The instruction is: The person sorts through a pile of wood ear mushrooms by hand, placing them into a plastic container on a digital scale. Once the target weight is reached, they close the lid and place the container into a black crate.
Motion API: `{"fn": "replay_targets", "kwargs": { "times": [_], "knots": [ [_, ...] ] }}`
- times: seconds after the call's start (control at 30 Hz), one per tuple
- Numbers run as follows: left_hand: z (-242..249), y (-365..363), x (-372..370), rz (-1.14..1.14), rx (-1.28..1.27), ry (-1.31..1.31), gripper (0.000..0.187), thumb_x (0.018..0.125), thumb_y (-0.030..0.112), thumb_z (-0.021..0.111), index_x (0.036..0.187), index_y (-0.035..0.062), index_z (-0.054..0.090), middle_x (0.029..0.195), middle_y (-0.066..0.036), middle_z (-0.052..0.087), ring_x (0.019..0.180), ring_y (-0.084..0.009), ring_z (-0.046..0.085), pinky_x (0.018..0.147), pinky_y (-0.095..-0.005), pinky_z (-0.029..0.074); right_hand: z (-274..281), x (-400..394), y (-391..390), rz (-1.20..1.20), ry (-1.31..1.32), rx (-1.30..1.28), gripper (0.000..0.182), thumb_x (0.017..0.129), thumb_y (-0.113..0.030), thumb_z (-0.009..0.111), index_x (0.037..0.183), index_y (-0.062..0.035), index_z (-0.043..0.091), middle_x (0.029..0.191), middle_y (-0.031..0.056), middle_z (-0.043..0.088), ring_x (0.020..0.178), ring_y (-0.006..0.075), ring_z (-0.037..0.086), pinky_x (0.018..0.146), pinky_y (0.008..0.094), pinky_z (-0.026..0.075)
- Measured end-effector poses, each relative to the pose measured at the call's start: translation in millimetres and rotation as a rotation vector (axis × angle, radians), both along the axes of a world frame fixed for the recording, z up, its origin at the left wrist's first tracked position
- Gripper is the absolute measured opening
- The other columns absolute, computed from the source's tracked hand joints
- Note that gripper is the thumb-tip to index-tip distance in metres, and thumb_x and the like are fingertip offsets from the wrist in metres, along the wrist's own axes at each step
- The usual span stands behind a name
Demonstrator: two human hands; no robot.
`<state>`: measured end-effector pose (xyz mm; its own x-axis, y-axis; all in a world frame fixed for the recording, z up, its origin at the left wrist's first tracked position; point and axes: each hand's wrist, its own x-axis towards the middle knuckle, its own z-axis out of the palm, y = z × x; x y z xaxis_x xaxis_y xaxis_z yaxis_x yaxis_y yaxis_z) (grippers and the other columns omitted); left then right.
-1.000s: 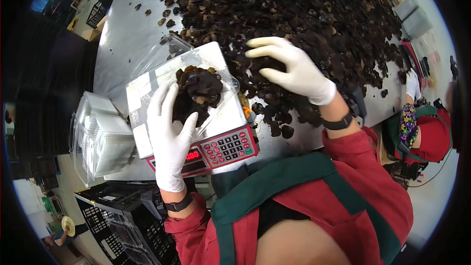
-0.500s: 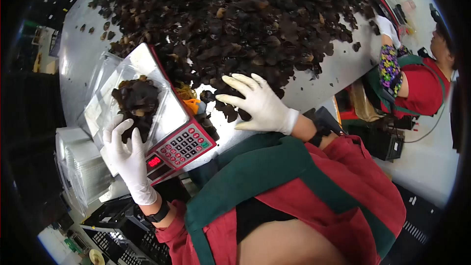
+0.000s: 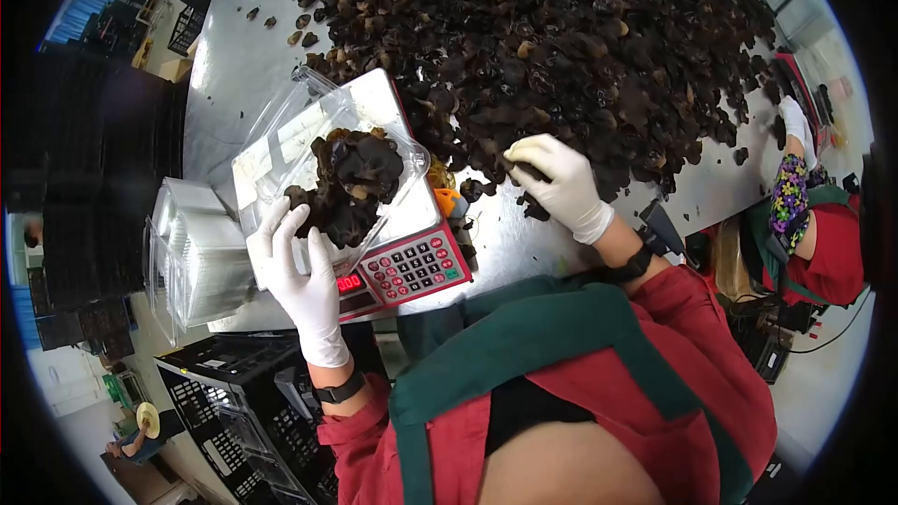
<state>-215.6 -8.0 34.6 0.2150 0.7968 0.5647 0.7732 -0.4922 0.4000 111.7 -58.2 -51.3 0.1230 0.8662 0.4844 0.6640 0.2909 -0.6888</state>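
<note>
My left hand (image 3: 301, 285), in a white glove, has its fingers spread at the near edge of a clump of dark wood ear mushrooms (image 3: 360, 173). The clump rests in an open clear plastic clamshell box (image 3: 278, 148) on a scale with a red keypad (image 3: 412, 269). My right hand (image 3: 561, 189), also gloved, has its fingers drawn together at the near edge of the big wood ear pile (image 3: 561, 47). What lies between those fingertips is hidden. An orange-handled tool (image 3: 449, 203) lies between the scale and the pile.
A stack of clear plastic boxes (image 3: 201, 252) stands left of the scale. Black crates (image 3: 248, 402) sit below the metal table (image 3: 238, 61). A co-worker in a flowered sleeve (image 3: 789, 204) works at the right, and another person (image 3: 140, 435) is at the lower left.
My right hand's spread fingers have closed together at the pile's edge. My left hand stays by the mushrooms on the scale. The whole view has shifted, so the table appears further right.
</note>
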Motion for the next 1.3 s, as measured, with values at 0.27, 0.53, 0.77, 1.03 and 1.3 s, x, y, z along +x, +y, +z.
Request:
{"fn": "replay_targets", "kwargs": {
  "times": [0.27, 0.53, 0.77, 1.03, 1.3],
  "knots": [
    [11, 16, 2, -0.044, -0.043, 0.006, 0.029, 0.084, -0.001, 0.069, 0.111, 0.0087, 0.069, 0.108, -0.006, 0.069, 0.103, -0.0263, 0.061, 0.094, -0.0369, 0.045, 65, 6, 37, 0.045, 0.153, -0.068, 0.017, 0.083, -0.004, 0.073, 0.1, -0.0013, 0.072, 0.093, 0.0102, 0.07, 0.083, 0.0209, 0.069, 0.074, 0.0292, 0.053],
    [33, 51, 34, -0.319, -0.108, 0.265, 0.031, 0.08, -0.003, 0.063, 0.108, 0.0096, 0.069, 0.105, -0.006, 0.069, 0.109, -0.0265, 0.06, 0.105, -0.0445, 0.036, 80, -21, 63, 0.166, 0.166, -0.017, 0.015, 0.083, -0.005, 0.074, 0.098, -0.0009, 0.07, 0.088, 0.0092, 0.067, 0.074, 0.0179, 0.066, 0.068, 0.0285, 0.052],
    [31, 44, 27, -0.301, -0.158, 0.25, 0.033, 0.071, -0.01, 0.057, 0.092, 0.0126, 0.069, 0.099, -0.001, 0.069, 0.11, -0.0232, 0.06, 0.115, -0.0481, 0.029, 68, -10, 63, 0.123, 0.214, -0.146, 0.016, 0.082, -0.004, 0.074, 0.097, -0.0009, 0.069, 0.09, 0.0092, 0.067, 0.08, 0.0183, 0.067, 0.072, 0.0286, 0.052],
    [48, 62, 49, -0.272, -0.148, 0.306, 0.022, 0.069, -0.001, 0.066, 0.086, 0.0128, 0.068, 0.09, -0.003, 0.058, 0.094, -0.0246, 0.056, 0.107, -0.0459, 0.032, 63, -5, 67, 0.139, 0.213, -0.143, 0.016, 0.079, 0.0, 0.073, 0.094, -0.002, 0.068, 0.09, 0.0076, 0.067, 0.081, 0.0176, 0.066, 0.074, 0.0283, 0.052],
    [38, 65, 78, -0.259, -0.313, 0.525, 0.02, 0.075, 0.017, 0.078, 0.093, 0.0108, 0.073, 0.089, -0.007, 0.057, 0.092, -0.0271, 0.056, 0.095, -0.0429, 0.035, 58, -3, 63, 0.164, 0.282, -0.129, 0.017, 0.078, 0.001, 0.073, 0.094, -0.0018, 0.068, 0.089, 0.0073, 0.066, 0.08, 0.0172, 0.066, 0.073, 0.0274, 0.052]
  ]
}}
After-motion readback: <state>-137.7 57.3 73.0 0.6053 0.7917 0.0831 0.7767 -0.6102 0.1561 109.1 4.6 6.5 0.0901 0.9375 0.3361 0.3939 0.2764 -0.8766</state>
